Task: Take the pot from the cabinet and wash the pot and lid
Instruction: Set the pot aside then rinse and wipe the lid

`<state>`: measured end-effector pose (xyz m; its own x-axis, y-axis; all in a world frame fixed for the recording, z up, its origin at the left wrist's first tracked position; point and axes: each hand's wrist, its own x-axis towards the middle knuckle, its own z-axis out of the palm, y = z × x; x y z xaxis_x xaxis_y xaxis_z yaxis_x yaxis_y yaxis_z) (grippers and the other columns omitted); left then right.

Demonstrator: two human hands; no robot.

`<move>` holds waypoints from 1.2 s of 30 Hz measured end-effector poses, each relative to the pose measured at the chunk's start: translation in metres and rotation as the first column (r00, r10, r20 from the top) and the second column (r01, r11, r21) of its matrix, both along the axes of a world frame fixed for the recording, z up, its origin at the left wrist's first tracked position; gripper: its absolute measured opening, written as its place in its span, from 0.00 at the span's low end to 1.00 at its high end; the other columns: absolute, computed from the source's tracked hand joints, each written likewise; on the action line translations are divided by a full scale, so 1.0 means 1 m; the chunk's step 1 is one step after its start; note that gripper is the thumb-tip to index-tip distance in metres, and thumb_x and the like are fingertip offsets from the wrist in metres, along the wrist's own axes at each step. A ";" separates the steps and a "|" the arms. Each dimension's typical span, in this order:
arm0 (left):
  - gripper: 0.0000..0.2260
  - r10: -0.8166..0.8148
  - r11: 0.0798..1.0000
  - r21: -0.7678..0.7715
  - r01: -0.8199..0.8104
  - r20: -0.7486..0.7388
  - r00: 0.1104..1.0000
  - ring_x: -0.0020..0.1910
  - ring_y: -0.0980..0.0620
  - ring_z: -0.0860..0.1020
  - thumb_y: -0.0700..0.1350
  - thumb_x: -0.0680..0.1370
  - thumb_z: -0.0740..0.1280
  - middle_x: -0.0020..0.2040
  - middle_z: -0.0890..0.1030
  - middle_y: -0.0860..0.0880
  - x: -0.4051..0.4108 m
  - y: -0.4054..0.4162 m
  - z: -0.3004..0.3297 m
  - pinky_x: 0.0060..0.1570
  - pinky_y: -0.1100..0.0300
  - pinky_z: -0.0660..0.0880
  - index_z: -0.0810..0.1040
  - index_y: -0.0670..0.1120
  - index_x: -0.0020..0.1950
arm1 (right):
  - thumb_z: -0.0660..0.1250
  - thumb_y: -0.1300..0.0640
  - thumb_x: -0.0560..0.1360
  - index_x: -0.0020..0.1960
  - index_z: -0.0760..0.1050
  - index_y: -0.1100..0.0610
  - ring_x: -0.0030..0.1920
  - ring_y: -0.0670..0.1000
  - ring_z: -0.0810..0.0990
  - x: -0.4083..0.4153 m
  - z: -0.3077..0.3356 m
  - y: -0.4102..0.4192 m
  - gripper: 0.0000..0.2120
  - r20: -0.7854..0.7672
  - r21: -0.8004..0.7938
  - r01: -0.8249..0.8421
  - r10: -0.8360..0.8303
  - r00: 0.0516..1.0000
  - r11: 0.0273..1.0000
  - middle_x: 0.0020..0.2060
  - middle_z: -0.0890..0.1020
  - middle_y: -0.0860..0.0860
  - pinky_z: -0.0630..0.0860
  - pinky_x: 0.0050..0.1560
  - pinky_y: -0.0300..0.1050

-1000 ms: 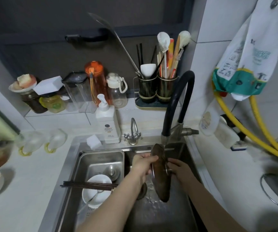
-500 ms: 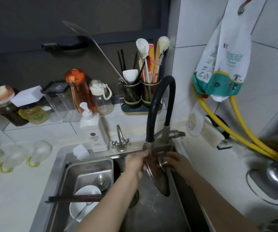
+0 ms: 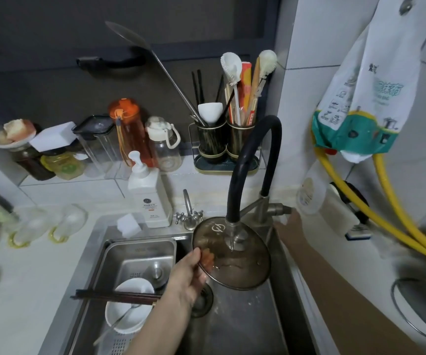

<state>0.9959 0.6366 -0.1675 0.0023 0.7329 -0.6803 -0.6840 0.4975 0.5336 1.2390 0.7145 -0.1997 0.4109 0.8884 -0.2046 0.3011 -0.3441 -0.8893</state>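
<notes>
On the left of the sink (image 3: 96, 254), black chopsticks (image 3: 115, 296) lie across a white bowl (image 3: 127, 312) in the steel basin insert, with the soap dispenser (image 3: 150, 198) standing behind on the counter. My left hand (image 3: 189, 275) pinches the near-left rim of the glass lid (image 3: 232, 260), thumb on top and fingers beneath showing through the glass, holding it tilted over the main basin right under the black faucet spout (image 3: 255, 160), where a thin stream falls beside the knob. My right hand (image 3: 290, 225) reaches to the faucet's handle (image 3: 274, 208) at the far right of the sink; I cannot tell how its fingers are set.
</notes>
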 end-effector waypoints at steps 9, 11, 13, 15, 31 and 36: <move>0.07 0.045 0.999 0.004 -0.045 -0.034 0.998 0.26 0.52 0.82 0.38 0.80 0.60 0.29 0.84 0.45 -0.008 -0.009 -0.009 0.28 0.60 0.80 0.77 0.39 0.47 | 0.66 0.60 0.76 0.73 0.54 0.65 0.73 0.62 0.60 0.011 -0.010 0.010 0.32 0.049 0.034 -0.082 0.080 0.996 0.996 0.72 0.61 0.63 0.57 0.73 0.60; 0.07 0.049 0.999 -0.001 -0.049 -0.028 0.998 0.27 0.52 0.83 0.38 0.80 0.60 0.29 0.84 0.45 -0.007 -0.010 -0.008 0.29 0.59 0.80 0.76 0.38 0.48 | 0.65 0.62 0.76 0.73 0.55 0.66 0.72 0.62 0.60 0.005 -0.004 0.005 0.31 0.025 0.045 -0.085 0.084 0.996 0.995 0.72 0.62 0.62 0.57 0.73 0.55; 0.07 0.055 0.998 -0.008 -0.055 -0.021 0.998 0.26 0.52 0.82 0.37 0.80 0.59 0.28 0.83 0.45 -0.006 -0.011 -0.007 0.27 0.60 0.80 0.76 0.38 0.48 | 0.65 0.66 0.75 0.71 0.59 0.66 0.68 0.60 0.65 -0.001 0.006 -0.002 0.27 -0.014 0.095 -0.079 0.080 0.997 0.992 0.67 0.67 0.61 0.62 0.67 0.51; 0.07 0.056 0.998 -0.010 -0.056 -0.030 0.998 0.24 0.53 0.82 0.37 0.80 0.60 0.27 0.83 0.46 -0.006 -0.014 -0.003 0.24 0.61 0.79 0.75 0.39 0.46 | 0.65 0.69 0.74 0.68 0.63 0.65 0.62 0.54 0.69 -0.009 0.016 -0.017 0.24 -0.065 0.129 -0.105 0.114 0.991 0.986 0.59 0.70 0.56 0.65 0.60 0.45; 0.09 -0.267 0.892 0.223 0.394 -0.444 0.855 0.36 0.46 0.83 0.36 0.73 0.71 0.42 0.85 0.40 -0.010 -0.046 0.015 0.37 0.55 0.80 0.82 0.39 0.53 | 0.64 0.63 0.76 0.60 0.73 0.58 0.44 0.48 0.77 -0.119 0.001 -0.156 0.13 -0.275 0.016 -0.096 0.097 0.957 0.995 0.45 0.80 0.49 0.71 0.39 0.29; 0.07 -0.284 0.807 0.246 0.538 -0.637 0.717 0.39 0.49 0.83 0.38 0.73 0.71 0.41 0.86 0.44 -0.032 -0.053 0.019 0.42 0.59 0.79 0.83 0.44 0.50 | 0.62 0.65 0.77 0.53 0.75 0.60 0.40 0.48 0.76 -0.136 0.010 -0.172 0.07 -0.332 0.015 0.018 -0.012 0.943 1.000 0.39 0.79 0.51 0.71 0.39 0.34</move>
<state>0.9643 0.5837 -0.1487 0.0937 0.9433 -0.3185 0.0139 0.3187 0.9478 1.1031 0.5421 -0.1901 0.3361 0.8872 -0.3161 -0.0172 -0.3297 -0.9439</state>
